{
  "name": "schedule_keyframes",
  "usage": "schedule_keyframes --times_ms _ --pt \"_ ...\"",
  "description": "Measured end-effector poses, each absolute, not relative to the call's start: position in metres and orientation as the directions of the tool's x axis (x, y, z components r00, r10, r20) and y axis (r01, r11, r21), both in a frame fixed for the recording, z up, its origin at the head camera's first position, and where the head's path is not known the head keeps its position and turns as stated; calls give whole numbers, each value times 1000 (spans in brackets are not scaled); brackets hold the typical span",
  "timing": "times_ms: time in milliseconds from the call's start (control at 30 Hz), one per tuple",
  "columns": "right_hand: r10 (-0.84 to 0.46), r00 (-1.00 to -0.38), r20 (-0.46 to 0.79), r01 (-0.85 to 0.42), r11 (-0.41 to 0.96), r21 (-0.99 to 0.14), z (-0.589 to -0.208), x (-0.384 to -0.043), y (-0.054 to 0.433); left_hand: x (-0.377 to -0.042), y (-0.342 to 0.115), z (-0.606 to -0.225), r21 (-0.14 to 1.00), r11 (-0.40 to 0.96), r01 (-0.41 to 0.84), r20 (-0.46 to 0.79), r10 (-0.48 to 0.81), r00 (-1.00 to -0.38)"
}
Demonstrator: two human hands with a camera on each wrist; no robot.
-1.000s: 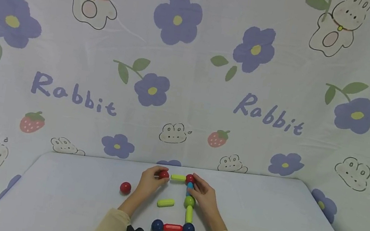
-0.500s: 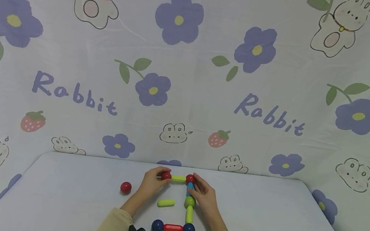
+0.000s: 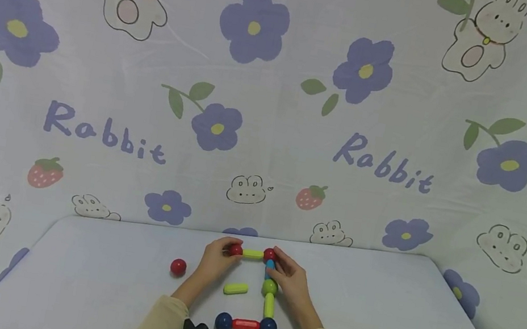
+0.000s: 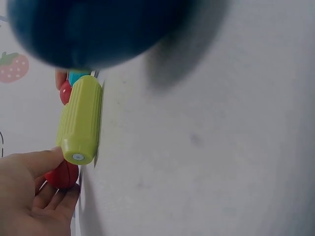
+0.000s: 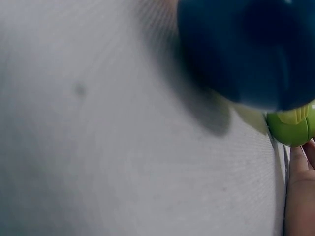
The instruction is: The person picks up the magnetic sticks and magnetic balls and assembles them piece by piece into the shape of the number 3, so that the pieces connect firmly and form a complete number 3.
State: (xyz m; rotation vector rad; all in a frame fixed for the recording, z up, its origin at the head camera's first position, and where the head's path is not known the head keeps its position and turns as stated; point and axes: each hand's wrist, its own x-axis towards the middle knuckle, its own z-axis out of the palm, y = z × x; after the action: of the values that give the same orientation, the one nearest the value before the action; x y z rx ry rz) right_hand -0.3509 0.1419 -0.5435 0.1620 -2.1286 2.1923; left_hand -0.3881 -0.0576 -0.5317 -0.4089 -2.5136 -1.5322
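In the head view, my left hand (image 3: pixel 216 259) pinches a red ball (image 3: pixel 236 250) between thumb and fingers. That ball touches the left end of a yellow-green rod (image 3: pixel 253 254), whose right end meets another red ball. My right hand (image 3: pixel 294 280) grips this second red ball (image 3: pixel 269 254), its thumb by the blue rod (image 3: pixel 270 269) below. From there the chain runs through a green ball (image 3: pixel 270 287) and a yellow-green rod to a navy ball (image 3: pixel 267 328). In the left wrist view, a ridged yellow-green rod (image 4: pixel 83 120) stands in front of the held ball.
A loose red ball (image 3: pixel 178 267) lies left of the left forearm. Between the arms lies a loose yellow-green rod (image 3: pixel 236 288). A red rod (image 3: pixel 245 325) joins two navy balls at the near side. Behind the white table (image 3: pixel 374 314) hangs a patterned cloth (image 3: pixel 278 103).
My left hand has moved slightly right with its red ball, closing the gap to the yellow-green rod, so they now touch. The right hand has stayed in place.
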Motion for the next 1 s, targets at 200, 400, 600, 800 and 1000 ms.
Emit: schedule_keyframes --times_ms 200,400,600,800,1000 --pt "-56 -991 122 -120 -34 -992 -534 -346 141 -389 -60 -534 845 427 322 287 146 -947" --pt "-31 -990 135 -135 -9 -991 -529 -343 138 -387 -62 -534 835 426 348 312 155 -937" --pt "3 -989 146 -146 -10 -989 -544 -352 139 -386 -68 -537 822 449 351 330 126 -935" --pt "-12 -989 150 -150 -26 -988 -545 -351 141 -378 -74 -535 829 368 421 410 110 -905" --pt "-19 -990 142 -141 -40 -989 -544 -350 143 -364 -75 -530 835 347 427 416 108 -903"
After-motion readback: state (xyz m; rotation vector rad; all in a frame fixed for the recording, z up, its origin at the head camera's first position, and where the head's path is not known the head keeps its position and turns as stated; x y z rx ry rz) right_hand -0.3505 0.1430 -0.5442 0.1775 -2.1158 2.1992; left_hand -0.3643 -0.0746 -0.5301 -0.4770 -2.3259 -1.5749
